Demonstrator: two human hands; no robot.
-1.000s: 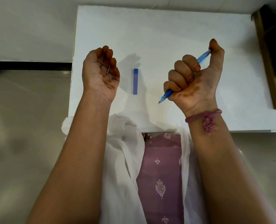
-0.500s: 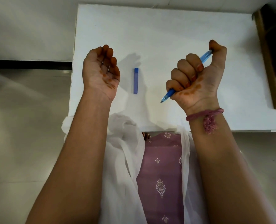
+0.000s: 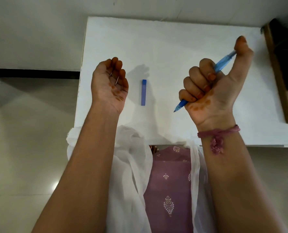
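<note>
Since the earlier frame, the right thumb [image 3: 240,52] has straightened and now stands up past the rear end of the pen, while both hands have kept their raised position over the table.

The blue pen [image 3: 223,63] is clenched in the right hand [image 3: 214,91]. Four fingers wrap the barrel, the tip points down and toward the person, and the rear end rests against the side of the thumb. It is held clear above the white table [image 3: 173,39] and touches nothing else.

The left hand [image 3: 109,84] is palm up with its fingers curled. A thin glint shows under them, but it cannot be told whether anything is held.

A slim blue case [image 3: 144,92] lies flat on the table between the two hands.

Step in hand, as judged: the pen is gripped for a push on its rear end, with no writing under way. The next move calls for the thumb pad to come down squarely onto the rear end while the fist keeps the barrel steady.
</note>
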